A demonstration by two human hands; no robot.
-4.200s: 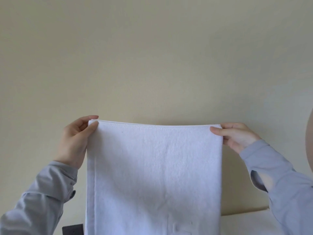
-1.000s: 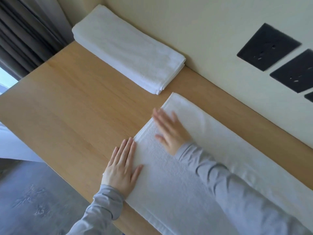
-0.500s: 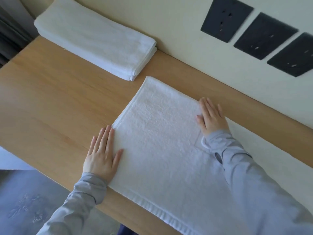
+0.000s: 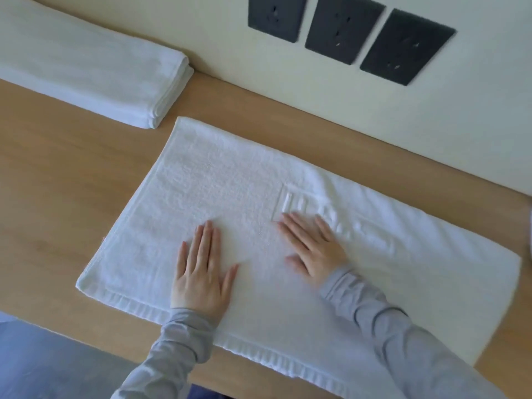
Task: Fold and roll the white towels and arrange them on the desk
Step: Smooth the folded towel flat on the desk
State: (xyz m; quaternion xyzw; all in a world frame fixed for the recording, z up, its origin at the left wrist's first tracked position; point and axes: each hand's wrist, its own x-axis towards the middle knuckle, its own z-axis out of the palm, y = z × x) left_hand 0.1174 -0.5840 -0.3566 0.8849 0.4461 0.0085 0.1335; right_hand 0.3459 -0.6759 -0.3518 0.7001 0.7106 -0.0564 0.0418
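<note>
The white towel (image 4: 253, 191) lies flat on the worktop (image 4: 57, 174), across the middle of the head view. A few seconds ago it was held up in the air by its top corners. Now it is down and spread out.

The left hand (image 4: 201, 272) was half off the towel's left edge a moment ago. It now rests in the middle of the towel. Its fingers (image 4: 207, 240) are straight and close together, with the thumb out to the side. The right hand (image 4: 313, 249) has come back closer to it. Its fingers (image 4: 299, 228) are flat and a little spread. Both hands press down and pinch nothing.

I think the towel has been smoothed and is ready for a fold. No roll has been started.

A pile of folded towels (image 4: 86, 67) sits in the upper left, apart from the flat towel. The frame cuts it off, so I cannot count the towels. The right sleeve (image 4: 403, 349) hides part of the towel's near edge. The raised marks on the towel by the right hand are too blurry to read.
</note>
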